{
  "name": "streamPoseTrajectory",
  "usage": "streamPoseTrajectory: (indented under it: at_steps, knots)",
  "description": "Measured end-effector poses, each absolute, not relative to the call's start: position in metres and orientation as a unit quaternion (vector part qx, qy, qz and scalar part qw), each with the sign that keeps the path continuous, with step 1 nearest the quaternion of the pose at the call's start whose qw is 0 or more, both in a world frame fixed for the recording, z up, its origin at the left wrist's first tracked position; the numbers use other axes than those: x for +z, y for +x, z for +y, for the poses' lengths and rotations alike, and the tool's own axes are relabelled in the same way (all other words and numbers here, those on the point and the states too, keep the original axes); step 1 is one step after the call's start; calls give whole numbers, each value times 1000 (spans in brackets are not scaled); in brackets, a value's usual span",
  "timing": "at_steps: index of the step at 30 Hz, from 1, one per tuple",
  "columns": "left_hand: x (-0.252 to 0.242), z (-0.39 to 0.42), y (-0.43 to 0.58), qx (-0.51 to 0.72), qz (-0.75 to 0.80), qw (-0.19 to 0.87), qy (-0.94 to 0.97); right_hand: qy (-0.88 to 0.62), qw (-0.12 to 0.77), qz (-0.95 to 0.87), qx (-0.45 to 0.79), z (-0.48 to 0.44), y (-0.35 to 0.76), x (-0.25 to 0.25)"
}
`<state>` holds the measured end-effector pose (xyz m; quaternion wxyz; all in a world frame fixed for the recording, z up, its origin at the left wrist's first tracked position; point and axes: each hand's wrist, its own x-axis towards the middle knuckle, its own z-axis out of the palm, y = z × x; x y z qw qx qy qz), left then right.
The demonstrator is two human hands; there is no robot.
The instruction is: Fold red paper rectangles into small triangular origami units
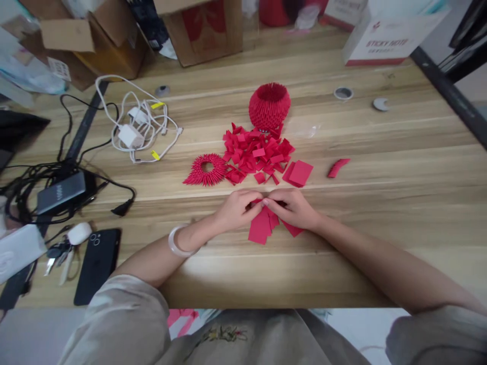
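Note:
My left hand [236, 207] and my right hand [292, 208] meet fingertip to fingertip on the wooden table [380, 203], both pinched on a small red paper piece [261, 202]. Loose red paper sheets [262, 226] lie under and just below my hands. Beyond them sits a heap of folded red paper pieces [256, 152]. A red spiky paper ring [206, 170] lies to its left. A rounded red paper vase [269, 105] stands behind the heap. A small stack of red rectangles [299, 173] and a short red strip of joined pieces [338, 167] lie to the right.
White charger and cables [139, 126] lie at left, black cables and a grey device [61, 191] further left, a black phone [97, 263] and keys [61, 252] near the front edge. Cardboard boxes [205, 30] and a white box [384, 38] line the back. Two tape rolls [343, 93] sit at right.

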<state>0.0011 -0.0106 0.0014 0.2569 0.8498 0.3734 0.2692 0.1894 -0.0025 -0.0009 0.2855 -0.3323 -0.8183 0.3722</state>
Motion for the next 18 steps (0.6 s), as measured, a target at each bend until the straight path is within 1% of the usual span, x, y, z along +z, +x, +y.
streamPoseTrajectory:
  at_steps: [13,18]
  knots:
    - [4,-13,3,264,372,258,852,-332,289,-829,346,-3,187,-4]
    - [7,-13,3,274,382,281,837,-333,292,-823,356,-3,186,-2]
